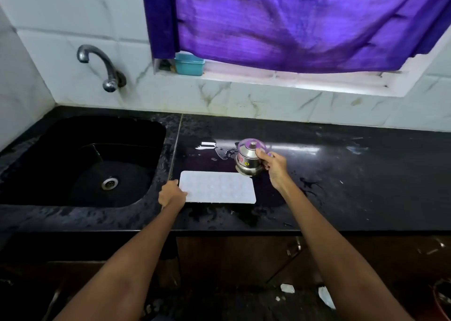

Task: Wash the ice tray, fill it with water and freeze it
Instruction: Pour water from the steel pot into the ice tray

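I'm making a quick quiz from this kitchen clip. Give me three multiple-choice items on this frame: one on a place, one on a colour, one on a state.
1. Where does the ice tray lie?
A. in the sink
B. on the counter, right of the sink
C. on the window sill

2. What colour is the curtain?
A. purple
B. green
C. white

3. What is the right hand doing?
A. hanging idle
B. turning the tap
C. holding the steel pot

Answers:
1 B, the tray is flat on the counter, the left hand at its end nearest the sink.
2 A, it hangs purple over the window.
3 C, its fingers wrap the steel pot.
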A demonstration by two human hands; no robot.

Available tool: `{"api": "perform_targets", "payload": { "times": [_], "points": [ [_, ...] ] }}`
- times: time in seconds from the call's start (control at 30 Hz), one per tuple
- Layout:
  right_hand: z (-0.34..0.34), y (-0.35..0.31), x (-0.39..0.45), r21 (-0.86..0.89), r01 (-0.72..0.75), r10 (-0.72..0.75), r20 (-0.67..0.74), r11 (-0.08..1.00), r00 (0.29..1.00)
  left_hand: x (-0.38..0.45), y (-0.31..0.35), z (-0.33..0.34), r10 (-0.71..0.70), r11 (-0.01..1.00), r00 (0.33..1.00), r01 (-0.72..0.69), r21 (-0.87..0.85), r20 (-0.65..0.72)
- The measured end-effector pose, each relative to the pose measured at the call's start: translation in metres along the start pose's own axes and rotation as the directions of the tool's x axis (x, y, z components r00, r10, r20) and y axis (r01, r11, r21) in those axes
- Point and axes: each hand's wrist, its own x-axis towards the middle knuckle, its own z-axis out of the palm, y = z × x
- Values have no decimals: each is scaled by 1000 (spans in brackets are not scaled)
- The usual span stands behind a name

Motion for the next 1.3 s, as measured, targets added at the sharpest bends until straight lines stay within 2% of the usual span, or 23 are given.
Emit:
{"api": "perform_targets", "payload": {
  "times": [0.2,0.37,0.7,0.97,1.3],
  "points": [
    [50,-7,6,-119,-10,35,213,993,976,8,-4,-7,-53,992,997,59,-116,51],
    [77,-6,12,-254,14,62,289,967,955,24,-6,-13,-82,981,994,93,-170,69],
    [99,19,40,-412,29,113,317,911,942,43,2,-22,-52,985,976,85,-151,210],
    [97,28,46,-446,23,129,307,895,943,51,-5,-23,-92,957,953,165,-237,290],
    [104,25,46,-507,71,113,323,859,940,49,-1,-19,-88,972,974,130,-195,211]
  ]
}}
